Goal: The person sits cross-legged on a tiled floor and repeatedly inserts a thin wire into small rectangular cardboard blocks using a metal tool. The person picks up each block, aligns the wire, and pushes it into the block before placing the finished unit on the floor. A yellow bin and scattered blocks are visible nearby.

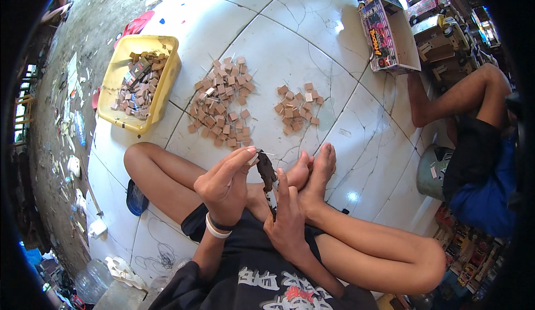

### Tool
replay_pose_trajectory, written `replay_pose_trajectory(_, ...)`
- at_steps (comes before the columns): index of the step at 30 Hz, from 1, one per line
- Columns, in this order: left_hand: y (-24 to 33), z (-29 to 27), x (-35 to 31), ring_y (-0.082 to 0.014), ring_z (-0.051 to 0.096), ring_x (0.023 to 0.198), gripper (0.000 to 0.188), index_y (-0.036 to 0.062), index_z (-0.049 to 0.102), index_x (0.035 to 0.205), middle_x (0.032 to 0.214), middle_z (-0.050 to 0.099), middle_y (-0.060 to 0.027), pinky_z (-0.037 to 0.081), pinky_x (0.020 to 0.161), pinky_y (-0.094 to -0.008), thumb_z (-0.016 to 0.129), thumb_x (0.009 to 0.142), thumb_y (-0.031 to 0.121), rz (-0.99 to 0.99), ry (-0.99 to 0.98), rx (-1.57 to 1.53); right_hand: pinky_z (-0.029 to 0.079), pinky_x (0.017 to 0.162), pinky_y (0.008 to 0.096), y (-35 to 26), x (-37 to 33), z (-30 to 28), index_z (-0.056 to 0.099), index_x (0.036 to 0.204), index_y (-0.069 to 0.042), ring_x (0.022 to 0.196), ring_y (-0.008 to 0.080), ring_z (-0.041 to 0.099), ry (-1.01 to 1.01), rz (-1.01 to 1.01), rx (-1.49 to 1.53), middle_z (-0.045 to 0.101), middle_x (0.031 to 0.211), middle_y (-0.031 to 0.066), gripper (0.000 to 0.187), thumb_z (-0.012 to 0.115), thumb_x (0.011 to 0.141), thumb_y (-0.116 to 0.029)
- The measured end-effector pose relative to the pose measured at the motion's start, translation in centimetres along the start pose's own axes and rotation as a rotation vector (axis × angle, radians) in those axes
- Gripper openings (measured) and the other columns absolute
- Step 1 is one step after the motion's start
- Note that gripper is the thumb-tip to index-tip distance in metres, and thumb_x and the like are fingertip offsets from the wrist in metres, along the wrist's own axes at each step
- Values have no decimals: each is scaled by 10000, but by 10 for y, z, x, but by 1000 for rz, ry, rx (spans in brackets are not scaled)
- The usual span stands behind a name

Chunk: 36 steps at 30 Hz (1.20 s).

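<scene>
My left hand is raised over my lap, thumb and fingers pinched on a small wooden block. A thin metal pin sticks out to the right by its fingertips. Close beside it, my right hand grips a dark, worn, narrow tool with its index finger stretched along it. The tool's upper end meets the left fingertips; its exact kind is unclear. On the tiles beyond lie a large pile of small wooden blocks with thin pins and a smaller pile to its right.
A yellow plastic tub with more blocks and a small dark box stands at left. At right sit an open printed carton, wooden toy trucks and another person's bent leg beside a green bucket. My crossed legs frame the near side.
</scene>
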<state>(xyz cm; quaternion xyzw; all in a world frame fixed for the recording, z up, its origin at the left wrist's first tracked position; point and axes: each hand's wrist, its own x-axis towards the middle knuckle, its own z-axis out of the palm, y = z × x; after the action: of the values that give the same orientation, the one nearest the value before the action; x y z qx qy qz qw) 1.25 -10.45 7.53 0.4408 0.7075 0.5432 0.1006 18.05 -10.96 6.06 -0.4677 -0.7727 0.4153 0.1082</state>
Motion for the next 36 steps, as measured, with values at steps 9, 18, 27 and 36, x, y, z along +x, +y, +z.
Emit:
replay_pose_trajectory(9,-8,-10,6,-174,778,849,234,-36,763,1142,989,802,-129,607,770,-282,737,921,-108,-226,-92,-76,447,1042,511,6,5,3,284,1664,19,1142,411,573,90,-16,44,538,1272,246,745,629,1007,-44)
replay_pose_trajectory(18,-17,-39,38,-100,657,845,238,-88,717,1227,961,738,-60,542,736,-238,658,1075,85,-515,-307,-470,445,1084,470,16,2,-22,278,1684,-10,1201,410,583,-32,-62,384,557,1320,255,710,606,1062,-111)
replay_pose_trajectory(27,-6,-45,45,-71,597,822,246,-86,721,1224,969,702,-39,502,729,-222,677,1063,95,-491,-398,-420,453,1083,447,8,4,-20,241,1697,-34,1190,387,598,-177,-169,476,565,1325,238,760,626,1042,-46)
replay_pose_trajectory(36,-10,-42,41,-69,598,821,238,-92,719,1207,1033,743,-63,505,737,-215,681,1058,89,-487,-397,-442,457,1096,446,2,3,-26,231,1699,-37,1238,377,616,-226,-118,497,575,1359,242,745,612,1059,-56)
